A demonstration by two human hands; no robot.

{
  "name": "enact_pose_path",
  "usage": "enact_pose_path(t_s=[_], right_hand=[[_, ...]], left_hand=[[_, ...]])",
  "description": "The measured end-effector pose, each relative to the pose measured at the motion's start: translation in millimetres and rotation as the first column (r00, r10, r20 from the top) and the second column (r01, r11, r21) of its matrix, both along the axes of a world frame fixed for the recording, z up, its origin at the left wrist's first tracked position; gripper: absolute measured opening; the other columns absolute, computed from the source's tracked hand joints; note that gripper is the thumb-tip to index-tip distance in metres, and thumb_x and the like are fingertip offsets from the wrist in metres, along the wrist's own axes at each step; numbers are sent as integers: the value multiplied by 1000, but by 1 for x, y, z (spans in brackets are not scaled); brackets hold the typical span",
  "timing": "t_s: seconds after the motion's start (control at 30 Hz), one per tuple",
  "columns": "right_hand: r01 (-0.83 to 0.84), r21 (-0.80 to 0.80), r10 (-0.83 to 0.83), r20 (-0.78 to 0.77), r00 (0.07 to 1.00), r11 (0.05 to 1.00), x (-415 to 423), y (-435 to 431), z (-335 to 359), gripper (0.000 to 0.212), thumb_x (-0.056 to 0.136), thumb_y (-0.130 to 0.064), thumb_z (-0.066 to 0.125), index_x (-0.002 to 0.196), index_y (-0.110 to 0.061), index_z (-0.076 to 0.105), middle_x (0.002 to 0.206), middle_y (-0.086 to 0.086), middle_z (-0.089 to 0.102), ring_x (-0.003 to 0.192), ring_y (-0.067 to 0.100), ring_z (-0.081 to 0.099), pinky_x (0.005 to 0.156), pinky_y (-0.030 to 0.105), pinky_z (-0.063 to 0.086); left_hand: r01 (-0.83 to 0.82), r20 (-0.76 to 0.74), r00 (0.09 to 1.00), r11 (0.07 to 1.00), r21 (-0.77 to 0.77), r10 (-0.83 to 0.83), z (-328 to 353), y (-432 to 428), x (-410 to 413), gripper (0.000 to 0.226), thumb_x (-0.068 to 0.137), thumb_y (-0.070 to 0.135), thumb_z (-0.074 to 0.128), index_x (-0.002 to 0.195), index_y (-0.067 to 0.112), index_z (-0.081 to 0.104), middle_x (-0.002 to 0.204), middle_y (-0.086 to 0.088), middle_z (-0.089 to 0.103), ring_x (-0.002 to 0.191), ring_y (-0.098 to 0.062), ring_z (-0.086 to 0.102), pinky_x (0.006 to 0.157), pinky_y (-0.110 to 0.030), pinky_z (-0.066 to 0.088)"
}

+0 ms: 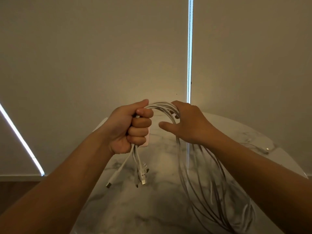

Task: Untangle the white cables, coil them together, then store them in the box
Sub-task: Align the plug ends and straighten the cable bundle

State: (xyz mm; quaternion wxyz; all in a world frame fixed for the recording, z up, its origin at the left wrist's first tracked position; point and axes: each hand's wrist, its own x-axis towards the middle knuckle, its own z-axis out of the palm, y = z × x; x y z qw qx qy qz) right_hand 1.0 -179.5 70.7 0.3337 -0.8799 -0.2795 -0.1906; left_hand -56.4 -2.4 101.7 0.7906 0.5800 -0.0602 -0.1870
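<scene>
While the white cables (162,105) are arching between two raised hands above the desk (160,208), the left hand (130,127) is clenching one end of the bundle in a tight fist, its fingers (140,123) wrapping fully round the strands, with the plugs (142,180) dangling just below. The bundle's long axis is running from that fist up and over to the right, then dropping in long loops that are hanging beneath the right forearm, low over the desk. The right hand (189,125) is sitting at the crest of the arc, just beside the left, its fingers hooking over the strands from above while the thumb is sticking out free. All the slack is lying on the right hand's side, so that hand is looking better placed to draw the next turn. No box is showing plainly; a pale pink object (147,140) is peeking out behind the left fist and is proving impossible to identify. Farther right, a loose cable (267,148) is lying on the desk, well apart from the bundle, and a bead chain (190,48) is hanging between the drawn blinds behind
</scene>
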Motion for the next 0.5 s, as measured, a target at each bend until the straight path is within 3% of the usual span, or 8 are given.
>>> enact_pose_path(t_s=[0.1, 0.17, 0.2, 0.23, 0.3, 0.4, 0.5], right_hand=[[35, 143, -27, -60, 998, 989, -4, 5, -13, 19, 90, -36, 66, 96, -18, 63, 82, -9, 63, 71, 7, 59, 64, 16, 44], [13, 259, 55, -253, 966, 966, -8, 3, -23, 18, 95, -26, 61, 89, -11, 70, 74, 1, 70, 64, 14, 66, 69, 31, 58], [-23, 367, 172, -381, 909, 930, -11, 0, -25, 19, 96, -21, 60, 88, -7, 71, 70, 6, 70, 57, 18, 67, 64, 36, 60], [-62, 467, 303, -461, 834, 882, -12, -6, -24, 20, 97, -18, 59, 87, -4, 70, 63, 9, 67, 47, 20, 62, 52, 34, 58], [-157, 593, 510, -492, 706, 790, -13, -21, -18, 24, 97, -21, 59, 85, -3, 67, 50, 8, 49, 30, 13, 39, 34, 21, 36], [-256, 653, 648, -475, 595, 713, -10, -37, -10, 31, 93, -31, 56, 82, -3, 62, 47, 2, 32, 31, 8, 23, 34, 15, 23], [-286, 576, 612, -515, 601, 766, -7, -47, -10, 33, 98, -34, 48, 83, -6, 59, 53, -2, 29, 42, 10, 21, 37, 18, 23]], left_hand=[[-19, 12, 1000, 1000, -24, 19, 6, 4, -2, 41, 88, 41, 42, 51, 24, 39, 52, 10, 6, 40, -8, 1, 36, -17, 4], [-38, 17, 999, 999, -29, 38, 8, 6, -1, 41, 89, 41, 41, 51, 24, 39, 52, 10, 6, 40, -7, 1, 36, -17, 4], [-43, 13, 999, 999, -32, 43, 8, 8, 0, 42, 89, 41, 41, 51, 24, 39, 52, 11, 7, 40, -7, 1, 36, -17, 4], [-44, 8, 999, 998, -42, 45, 7, 10, 0, 42, 90, 41, 41, 51, 25, 39, 52, 11, 7, 40, -7, 1, 36, -18, 4], [-43, -12, 999, 997, -68, 42, 3, 13, 2, 42, 91, 41, 40, 52, 25, 39, 51, 11, 7, 40, -7, 2, 35, -18, 5], [-27, -33, 999, 995, -95, 24, -1, 14, 4, 42, 91, 40, 39, 52, 24, 40, 51, 11, 7, 39, -7, 2, 36, -18, 5], [-43, -50, 998, 994, -102, 38, -5, 15, 5, 42, 91, 39, 40, 52, 24, 40, 51, 11, 7, 39, -7, 2, 35, -18, 5]])
